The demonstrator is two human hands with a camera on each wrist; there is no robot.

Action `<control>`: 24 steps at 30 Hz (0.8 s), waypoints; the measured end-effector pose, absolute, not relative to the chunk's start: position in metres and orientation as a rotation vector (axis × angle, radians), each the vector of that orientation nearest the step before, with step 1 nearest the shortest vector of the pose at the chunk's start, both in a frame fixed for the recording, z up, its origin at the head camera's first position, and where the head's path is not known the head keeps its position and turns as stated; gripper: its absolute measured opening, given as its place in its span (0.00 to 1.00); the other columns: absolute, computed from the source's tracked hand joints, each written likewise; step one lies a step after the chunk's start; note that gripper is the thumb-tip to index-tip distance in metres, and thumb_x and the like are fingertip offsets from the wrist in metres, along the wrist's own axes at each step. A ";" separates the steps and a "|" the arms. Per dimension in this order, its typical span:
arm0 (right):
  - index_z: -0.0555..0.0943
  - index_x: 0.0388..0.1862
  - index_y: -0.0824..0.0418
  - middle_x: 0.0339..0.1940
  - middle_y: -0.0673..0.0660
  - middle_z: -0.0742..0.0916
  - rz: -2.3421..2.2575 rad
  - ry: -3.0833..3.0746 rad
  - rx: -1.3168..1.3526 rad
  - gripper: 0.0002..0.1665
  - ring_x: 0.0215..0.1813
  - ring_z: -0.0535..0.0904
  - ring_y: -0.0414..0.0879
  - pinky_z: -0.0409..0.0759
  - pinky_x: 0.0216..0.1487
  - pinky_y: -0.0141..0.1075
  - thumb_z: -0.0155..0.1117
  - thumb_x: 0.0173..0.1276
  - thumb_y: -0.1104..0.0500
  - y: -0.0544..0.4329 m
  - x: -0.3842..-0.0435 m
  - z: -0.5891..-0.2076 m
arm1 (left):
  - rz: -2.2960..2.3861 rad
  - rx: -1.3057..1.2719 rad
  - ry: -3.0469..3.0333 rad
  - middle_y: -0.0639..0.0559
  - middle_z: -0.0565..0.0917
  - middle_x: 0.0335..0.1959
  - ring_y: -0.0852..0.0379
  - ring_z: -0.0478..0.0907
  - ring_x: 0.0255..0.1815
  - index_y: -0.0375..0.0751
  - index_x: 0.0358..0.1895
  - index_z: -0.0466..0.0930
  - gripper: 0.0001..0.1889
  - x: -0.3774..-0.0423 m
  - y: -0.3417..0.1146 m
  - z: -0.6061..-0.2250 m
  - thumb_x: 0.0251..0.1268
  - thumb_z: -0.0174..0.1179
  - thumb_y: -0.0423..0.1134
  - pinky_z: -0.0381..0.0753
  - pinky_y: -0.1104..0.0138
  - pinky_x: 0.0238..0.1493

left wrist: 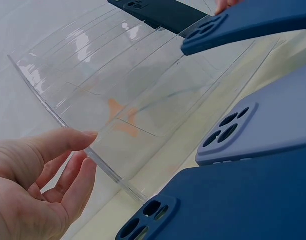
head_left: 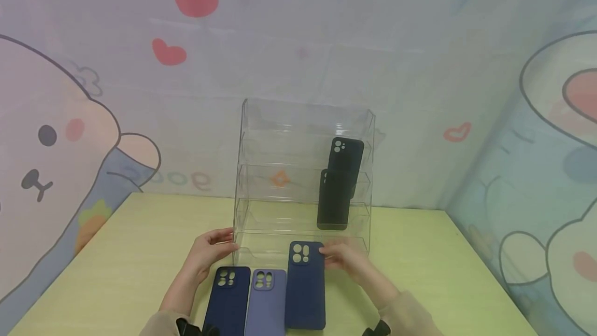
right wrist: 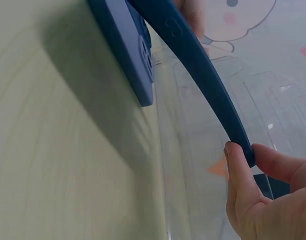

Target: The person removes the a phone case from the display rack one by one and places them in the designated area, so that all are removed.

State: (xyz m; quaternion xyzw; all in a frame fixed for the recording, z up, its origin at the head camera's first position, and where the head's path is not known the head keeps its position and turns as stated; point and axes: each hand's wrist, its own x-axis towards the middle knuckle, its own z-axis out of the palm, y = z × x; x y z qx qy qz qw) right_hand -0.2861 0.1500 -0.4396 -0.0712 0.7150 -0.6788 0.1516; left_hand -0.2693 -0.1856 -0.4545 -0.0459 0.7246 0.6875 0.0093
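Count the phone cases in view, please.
5. The clear rack holds an upper black case and lower black case; a navy case and lavender case are before it; the right hand pinches another navy case. Others may be hidden.

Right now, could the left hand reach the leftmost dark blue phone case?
Likely yes: that case lies close with nothing between, though the left hand grips the clear plastic tiered rack.

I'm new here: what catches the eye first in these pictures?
Probably the dark blue phone case pinched in the right hand, before a clear tiered rack whose left edge the left hand holds. Two near-black cases stand out on the rack's right side. Behind, a big cartoon animal looms on the backdrop's left.
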 end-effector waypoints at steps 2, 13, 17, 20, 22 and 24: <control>0.76 0.48 0.83 0.26 0.49 0.87 -1.944 2.053 -0.194 0.18 0.26 0.84 0.38 0.87 0.35 0.29 0.59 0.65 0.68 0.151 -0.284 -0.443 | 2.145 -0.138 2.264 0.40 0.77 0.55 0.63 0.80 0.44 0.28 0.66 0.70 0.29 -0.269 -0.185 -0.455 0.61 0.65 0.28 0.85 0.71 0.48; 0.73 0.49 0.85 0.23 0.49 0.85 -1.942 2.056 -0.144 0.21 0.24 0.83 0.37 0.87 0.32 0.28 0.61 0.62 0.69 0.152 -0.276 -0.454 | 2.132 -0.129 2.280 0.37 0.76 0.57 0.62 0.80 0.45 0.28 0.66 0.69 0.29 -0.268 -0.185 -0.453 0.61 0.65 0.29 0.85 0.71 0.49; 0.74 0.49 0.85 0.22 0.49 0.85 -1.938 2.053 -0.142 0.21 0.24 0.82 0.37 0.87 0.31 0.28 0.61 0.62 0.69 0.152 -0.276 -0.458 | 2.135 -0.133 2.280 0.37 0.76 0.57 0.61 0.80 0.45 0.27 0.66 0.69 0.29 -0.269 -0.185 -0.453 0.61 0.64 0.28 0.86 0.71 0.49; 0.75 0.48 0.85 0.22 0.49 0.85 -1.920 2.057 -0.146 0.20 0.23 0.82 0.37 0.87 0.30 0.28 0.61 0.62 0.69 0.152 -0.275 -0.461 | 2.136 -0.139 2.277 0.36 0.75 0.57 0.61 0.80 0.44 0.27 0.66 0.69 0.29 -0.269 -0.185 -0.453 0.61 0.64 0.28 0.86 0.70 0.49; 0.75 0.47 0.86 0.21 0.49 0.84 -1.908 2.060 -0.152 0.20 0.23 0.81 0.36 0.86 0.29 0.27 0.61 0.62 0.70 0.151 -0.273 -0.462 | 2.136 -0.140 2.274 0.36 0.75 0.57 0.62 0.80 0.44 0.27 0.66 0.69 0.29 -0.269 -0.185 -0.453 0.61 0.64 0.28 0.86 0.69 0.49; 0.75 0.48 0.87 0.21 0.48 0.84 -1.891 2.067 -0.155 0.21 0.22 0.81 0.36 0.86 0.29 0.26 0.61 0.62 0.70 0.150 -0.272 -0.463 | 2.136 -0.139 2.271 0.35 0.75 0.58 0.62 0.80 0.44 0.27 0.66 0.69 0.29 -0.269 -0.185 -0.453 0.61 0.64 0.28 0.86 0.69 0.49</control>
